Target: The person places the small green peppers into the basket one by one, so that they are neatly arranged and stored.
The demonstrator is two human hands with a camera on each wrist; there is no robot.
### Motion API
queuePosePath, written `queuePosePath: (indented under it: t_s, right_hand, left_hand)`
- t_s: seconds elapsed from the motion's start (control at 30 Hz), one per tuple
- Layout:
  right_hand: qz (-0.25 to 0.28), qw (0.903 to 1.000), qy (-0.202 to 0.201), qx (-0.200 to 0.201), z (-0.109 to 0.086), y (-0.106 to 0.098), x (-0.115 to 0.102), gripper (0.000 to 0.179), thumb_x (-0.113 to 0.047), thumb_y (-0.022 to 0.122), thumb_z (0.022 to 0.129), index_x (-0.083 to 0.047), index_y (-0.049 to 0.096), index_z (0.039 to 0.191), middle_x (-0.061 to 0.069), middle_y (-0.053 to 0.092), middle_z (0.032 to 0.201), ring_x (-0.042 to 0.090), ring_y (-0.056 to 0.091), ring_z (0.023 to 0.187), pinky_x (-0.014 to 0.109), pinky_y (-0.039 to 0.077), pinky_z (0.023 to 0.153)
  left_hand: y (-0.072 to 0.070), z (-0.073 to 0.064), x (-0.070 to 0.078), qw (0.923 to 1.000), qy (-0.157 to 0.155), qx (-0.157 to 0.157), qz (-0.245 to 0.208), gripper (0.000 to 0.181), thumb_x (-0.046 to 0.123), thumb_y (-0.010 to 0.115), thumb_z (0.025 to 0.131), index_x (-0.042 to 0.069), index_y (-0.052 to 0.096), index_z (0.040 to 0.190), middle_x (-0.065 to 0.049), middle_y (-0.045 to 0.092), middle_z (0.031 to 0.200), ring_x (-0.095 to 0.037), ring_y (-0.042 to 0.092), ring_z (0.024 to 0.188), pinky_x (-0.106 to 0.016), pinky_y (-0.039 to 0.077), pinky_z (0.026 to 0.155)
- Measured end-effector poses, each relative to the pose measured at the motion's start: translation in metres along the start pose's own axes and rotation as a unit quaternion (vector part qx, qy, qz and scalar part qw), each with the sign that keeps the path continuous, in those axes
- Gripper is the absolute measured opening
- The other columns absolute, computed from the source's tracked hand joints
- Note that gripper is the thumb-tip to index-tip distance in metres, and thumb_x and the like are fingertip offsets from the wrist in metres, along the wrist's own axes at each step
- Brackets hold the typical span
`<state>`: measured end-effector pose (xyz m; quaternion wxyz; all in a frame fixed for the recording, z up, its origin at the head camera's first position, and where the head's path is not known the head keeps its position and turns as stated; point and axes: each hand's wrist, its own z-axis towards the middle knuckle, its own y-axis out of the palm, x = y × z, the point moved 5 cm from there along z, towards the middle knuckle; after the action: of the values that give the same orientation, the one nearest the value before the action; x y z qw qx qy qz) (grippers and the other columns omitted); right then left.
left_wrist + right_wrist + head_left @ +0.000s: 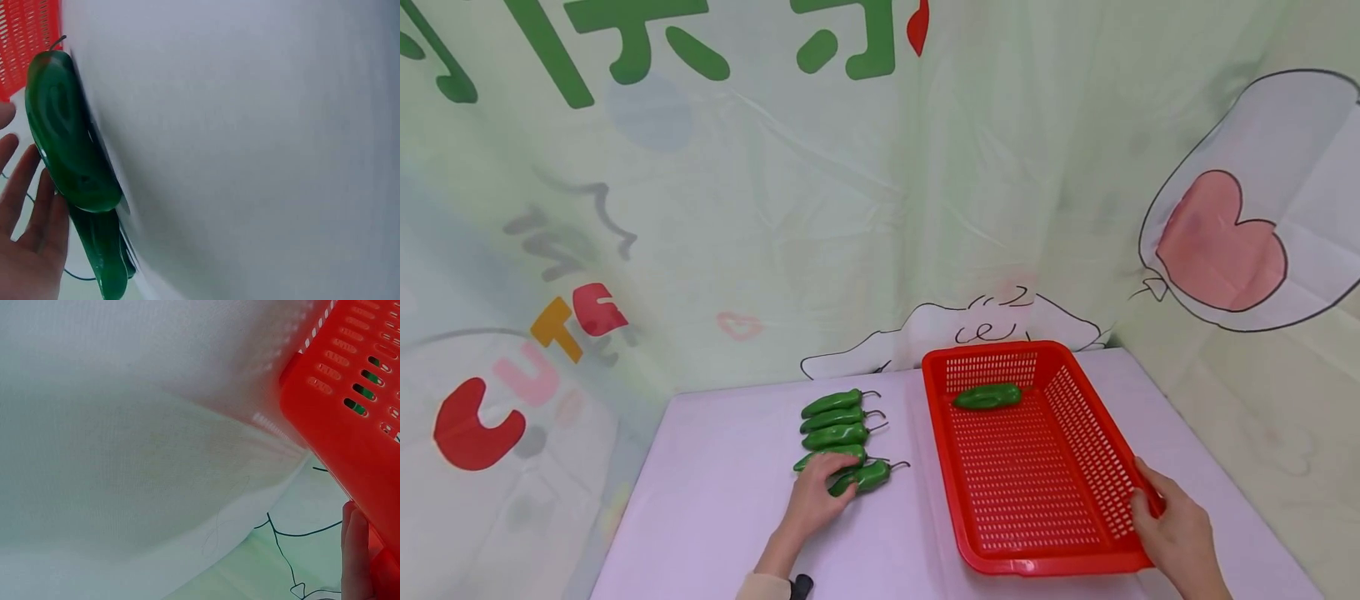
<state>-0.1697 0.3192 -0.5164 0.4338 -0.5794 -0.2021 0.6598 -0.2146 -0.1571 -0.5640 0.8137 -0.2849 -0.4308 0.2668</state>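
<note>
Several green chili peppers lie in a column on the table, stems to the right. My left hand is over the nearest pepper, its thumb and fingers spread around the pepper's left end. In the left wrist view, the fingers of the left hand extend beside a pepper without curling round it. My right hand grips the right rim of a red plastic basket. Inside the basket, one green pepper lies near the back wall. The right wrist view shows fingers against the basket's outer side.
A pale cloth covers the table. Behind it hangs a printed curtain, close to the table's back edge. The basket stands to the right of the pepper column, with a strip of tablecloth between them.
</note>
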Motion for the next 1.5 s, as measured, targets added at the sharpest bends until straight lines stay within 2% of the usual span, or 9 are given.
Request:
queuePosePath:
  t_s: [0.27,0.33,0.5,0.7,0.93,1.07,1.23,1.4,1.5]
  right_hand:
    - [0.001,1.0,0.001,-0.002,0.0,0.0,0.0,0.045,0.0,0.054,0.09,0.013,0.051,0.133,0.041,0.054,0.122,0.052,0.056,0.104,0.06,0.048,0.079]
    - [0.003,1.0,0.002,-0.004,0.0,0.001,0.0,0.046,0.0,0.053,0.09,0.013,0.05,0.134,0.041,0.054,0.122,0.053,0.056,0.104,0.064,0.047,0.08]
    - [-0.001,0.9998,0.013,-0.013,0.0,0.001,0.0,0.047,-0.001,0.052,0.09,0.013,0.049,0.135,0.041,0.053,0.123,0.052,0.055,0.104,0.063,0.048,0.08]
    - [-0.006,0.9985,0.039,-0.038,0.002,0.003,0.0,0.05,-0.001,0.053,0.092,0.012,0.044,0.139,0.041,0.049,0.128,0.052,0.054,0.105,0.062,0.05,0.082]
    - [-0.005,0.9981,0.044,-0.043,0.002,0.003,0.001,0.05,-0.001,0.053,0.092,0.012,0.043,0.139,0.041,0.049,0.128,0.051,0.054,0.105,0.062,0.049,0.083]
    - [-0.006,0.9989,0.034,-0.032,0.001,0.002,0.001,0.049,0.0,0.054,0.091,0.013,0.046,0.137,0.042,0.05,0.126,0.051,0.056,0.102,0.062,0.05,0.081]
    - [-0.006,0.9993,0.029,-0.025,0.001,0.002,0.001,0.048,0.0,0.054,0.09,0.013,0.047,0.136,0.042,0.051,0.125,0.051,0.056,0.101,0.062,0.05,0.08]
    - [-0.007,0.9992,0.029,-0.026,0.001,0.002,0.001,0.049,0.0,0.054,0.09,0.013,0.046,0.137,0.042,0.051,0.124,0.052,0.056,0.102,0.063,0.05,0.081]
    - [-0.007,0.9992,0.029,-0.026,0.001,0.002,0.0,0.048,0.0,0.054,0.09,0.013,0.047,0.136,0.042,0.051,0.124,0.052,0.056,0.102,0.062,0.05,0.08]
  left_hand:
    - [0.006,-0.006,-0.001,0.9981,-0.025,-0.056,-0.005,0.038,0.013,0.08,0.076,0.011,0.072,0.113,-0.001,0.07,0.112,-0.023,0.064,0.107,-0.042,0.05,0.093]
    - [0.007,-0.007,-0.002,0.9976,-0.026,-0.064,-0.005,0.037,0.013,0.08,0.077,0.011,0.072,0.113,-0.001,0.07,0.112,-0.023,0.064,0.107,-0.042,0.05,0.093]
    - [0.01,-0.006,-0.002,0.9966,-0.02,-0.078,-0.014,0.038,0.01,0.079,0.078,0.009,0.071,0.115,-0.002,0.07,0.113,-0.023,0.064,0.107,-0.041,0.05,0.093]
    - [0.013,-0.006,-0.004,0.9919,-0.048,-0.111,-0.04,0.037,0.01,0.077,0.081,0.009,0.071,0.118,-0.003,0.069,0.117,-0.024,0.063,0.111,-0.042,0.049,0.096]
    - [0.011,-0.005,-0.003,0.9887,-0.059,-0.131,-0.043,0.038,0.008,0.076,0.083,0.01,0.07,0.12,-0.004,0.069,0.118,-0.025,0.063,0.113,-0.043,0.048,0.097]
    - [0.01,-0.003,-0.003,0.9873,-0.066,-0.137,-0.048,0.037,0.008,0.075,0.083,0.01,0.07,0.12,-0.005,0.069,0.118,-0.025,0.063,0.113,-0.044,0.048,0.097]
    - [0.005,0.003,0.001,0.9881,-0.061,-0.126,-0.064,0.038,0.006,0.075,0.083,0.008,0.07,0.121,-0.008,0.069,0.119,-0.028,0.063,0.113,-0.046,0.048,0.096]
    - [0.0,0.014,0.008,0.9901,-0.042,-0.114,-0.071,0.037,0.007,0.074,0.083,0.007,0.07,0.12,-0.008,0.07,0.117,-0.028,0.064,0.11,-0.046,0.049,0.095]
    - [-0.003,0.024,0.012,0.9887,-0.042,-0.113,-0.088,0.036,0.008,0.073,0.084,0.007,0.07,0.12,-0.008,0.07,0.116,-0.026,0.064,0.11,-0.044,0.05,0.094]
